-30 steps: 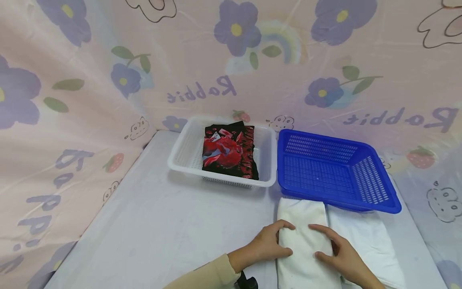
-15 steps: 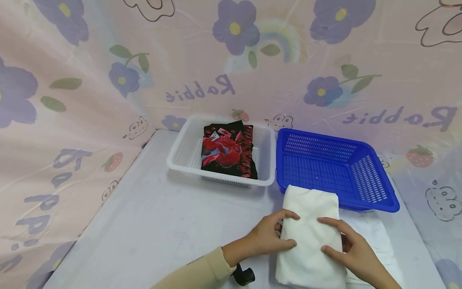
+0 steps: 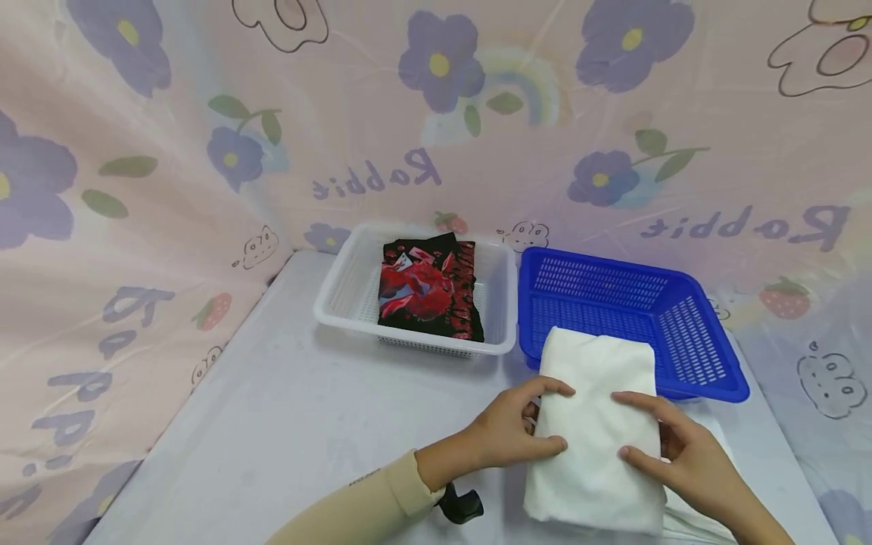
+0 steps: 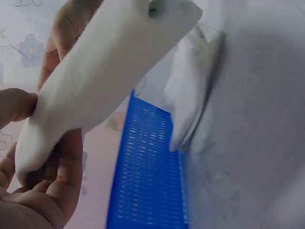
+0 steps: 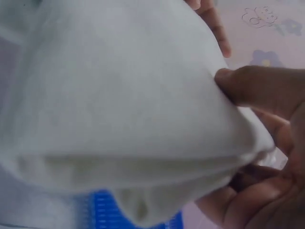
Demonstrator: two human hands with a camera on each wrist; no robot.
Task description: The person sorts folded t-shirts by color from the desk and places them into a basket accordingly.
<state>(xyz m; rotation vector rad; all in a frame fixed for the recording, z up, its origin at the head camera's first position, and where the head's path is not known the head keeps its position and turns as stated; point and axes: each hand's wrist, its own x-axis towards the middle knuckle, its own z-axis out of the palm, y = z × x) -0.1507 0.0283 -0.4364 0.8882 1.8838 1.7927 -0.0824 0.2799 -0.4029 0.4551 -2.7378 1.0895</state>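
Observation:
Both hands hold a folded white cloth (image 3: 599, 454) by its two long sides, lifted off the table. My left hand (image 3: 514, 428) grips the left edge, thumb and forefinger on top and the other fingers curled beneath, as the left wrist view shows. My right hand (image 3: 688, 450) grips the right edge the same way; in the right wrist view its thumb presses the top of the cloth (image 5: 128, 86). The cloth's far end overlaps the near rim of a blue basket (image 3: 708, 390). Under the right hand lies a second white cloth (image 3: 695, 522), mostly hidden.
Left of the blue basket stands a white basket (image 3: 341, 322) with a folded black and red printed garment (image 3: 425, 288) in it. A black object (image 3: 462, 506) shows beside the left wrist. A printed curtain (image 3: 368, 113) rises behind the table (image 3: 272, 424).
The white cloth, first lying in front of the blue basket, has been lifted by both hands and moved forward and slightly right, over the basket's near rim. The baskets stay in place.

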